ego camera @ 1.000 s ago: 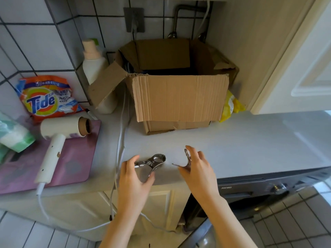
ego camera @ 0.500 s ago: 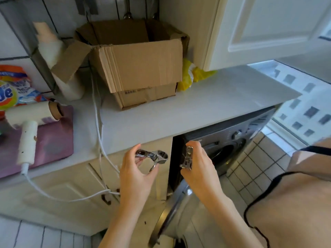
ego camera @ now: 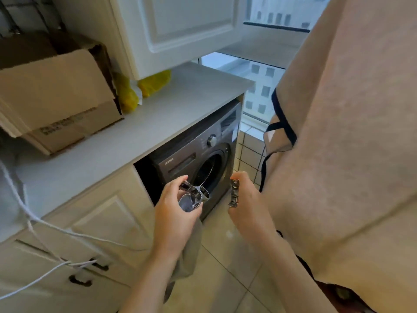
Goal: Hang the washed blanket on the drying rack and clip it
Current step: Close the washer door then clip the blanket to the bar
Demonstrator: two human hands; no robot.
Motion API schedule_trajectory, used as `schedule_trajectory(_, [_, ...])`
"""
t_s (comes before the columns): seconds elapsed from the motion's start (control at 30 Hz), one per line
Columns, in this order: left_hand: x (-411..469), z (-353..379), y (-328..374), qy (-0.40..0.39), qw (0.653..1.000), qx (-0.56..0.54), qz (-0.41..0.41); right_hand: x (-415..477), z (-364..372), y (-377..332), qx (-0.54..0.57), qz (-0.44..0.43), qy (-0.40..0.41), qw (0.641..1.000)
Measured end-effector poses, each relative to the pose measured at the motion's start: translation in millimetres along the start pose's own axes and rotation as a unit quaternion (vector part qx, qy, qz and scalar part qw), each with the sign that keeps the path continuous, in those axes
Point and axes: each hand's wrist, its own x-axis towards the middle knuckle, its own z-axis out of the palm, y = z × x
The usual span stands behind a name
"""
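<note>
A large beige blanket (ego camera: 352, 136) with dark blue trim hangs down the right side of the view; the drying rack that bears it is out of frame. My left hand (ego camera: 174, 213) grips a shiny metal clip (ego camera: 194, 195) in front of the washing machine. My right hand (ego camera: 246, 206) holds a second metal clip (ego camera: 234, 193) upright, just left of the blanket's edge. The two hands are about a hand's width apart.
A dark front-loading washing machine (ego camera: 198, 159) with its door open sits under a white counter (ego camera: 135, 134). A cardboard box (ego camera: 56, 93) and yellow bags (ego camera: 140, 86) stand on the counter. White cables (ego camera: 45, 224) dangle over cream cabinet doors. A window (ego camera: 259, 86) lies behind.
The view has swung right from the counter toward the hanging blanket. Both hands have come off the counter with the clips and now hover in front of the washing machine.
</note>
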Motion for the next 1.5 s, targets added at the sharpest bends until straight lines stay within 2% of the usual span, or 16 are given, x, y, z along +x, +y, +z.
schedule_trajectory(0.13, [-14,49,42,-0.03,0.998,0.023,0.045,-20,-48,43,0.006,0.041,0.018,0.999])
schedule_trajectory(0.3, [-37,117,99,-0.061,0.996,-0.007,0.058,-40,-106,112,-0.024,0.097,0.026,0.995])
schedule_trajectory(0.53, [-66,200,156,-0.096,0.992,-0.019,0.081,-64,-182,185,-0.052,0.089,0.052,0.993])
schedule_trajectory(0.7, [-70,234,186,-0.097,0.987,-0.002,0.129,-64,-223,210,-0.096,0.059,0.092,0.989])
schedule_trajectory(0.9, [-41,239,221,-0.091,0.981,0.002,0.173,-37,-272,212,-0.18,-0.007,0.132,0.975])
schedule_trajectory(1.03, [-6,231,254,-0.064,0.976,0.007,0.209,-17,-309,197,-0.257,-0.045,0.169,0.951])
schedule_trajectory(1.2, [33,221,299,-0.043,0.967,-0.041,0.249,9,-361,169,-0.317,-0.079,0.202,0.923])
schedule_trajectory(1.4, [73,210,342,-0.03,0.952,-0.067,0.297,31,-406,143,-0.41,-0.086,0.183,0.889])
schedule_trajectory(1.5, [94,200,361,-0.009,0.94,-0.079,0.332,46,-430,131,-0.445,-0.11,0.218,0.861])
